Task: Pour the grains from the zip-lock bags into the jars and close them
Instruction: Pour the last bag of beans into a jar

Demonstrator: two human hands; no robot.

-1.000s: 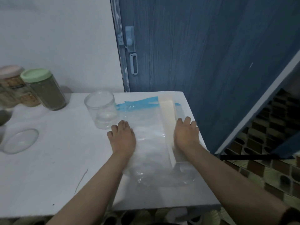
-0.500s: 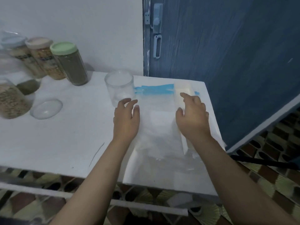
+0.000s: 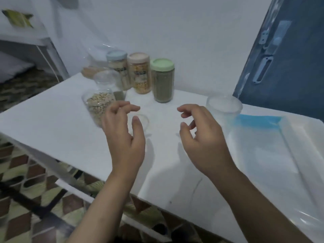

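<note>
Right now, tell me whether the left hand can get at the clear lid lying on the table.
Probably yes. The left hand hovers open right over the clear lid, nothing between them; the open jar of grains stands just to its left, so it should mind that.

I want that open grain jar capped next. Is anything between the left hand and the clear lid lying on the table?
Nothing visible. The left hand hovers just above the clear lid, partly covering it, fingers loosely curled and empty. The open grain jar stands to its left, out of the way.

table (image 3: 52, 123): matt white | jar (image 3: 224, 107): clear plastic | zip-lock bag (image 3: 263, 146): glossy film
</note>
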